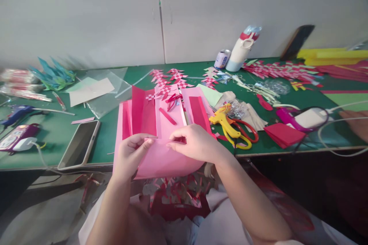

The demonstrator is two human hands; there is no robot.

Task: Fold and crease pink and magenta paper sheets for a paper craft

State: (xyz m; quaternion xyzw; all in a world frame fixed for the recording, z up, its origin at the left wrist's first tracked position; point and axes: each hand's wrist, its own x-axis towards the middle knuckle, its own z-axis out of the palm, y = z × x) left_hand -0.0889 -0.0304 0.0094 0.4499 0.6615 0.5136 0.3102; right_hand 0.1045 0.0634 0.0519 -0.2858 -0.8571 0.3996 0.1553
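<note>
Forearms (250, 195) reach over the worktop's front edge (104, 157); there we find left hand (130, 157) and right hand (198, 142), fingers (146, 145) pinched on a narrow pink paper strip (161, 140). Pink sheets (172, 162) beneath overhang that edge; a careless drag could, we judge, dislodge them.

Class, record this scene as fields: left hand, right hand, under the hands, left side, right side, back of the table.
Left hand: thumb and finger pinching a pink paper strip
Right hand: fingertips close together; grip unclear
Under the hands: large pink sheet
Left side: phone, blue glue gun
Right side: yellow-handled tool, red paper stack
Back of the table: can beside a white bottle
</note>
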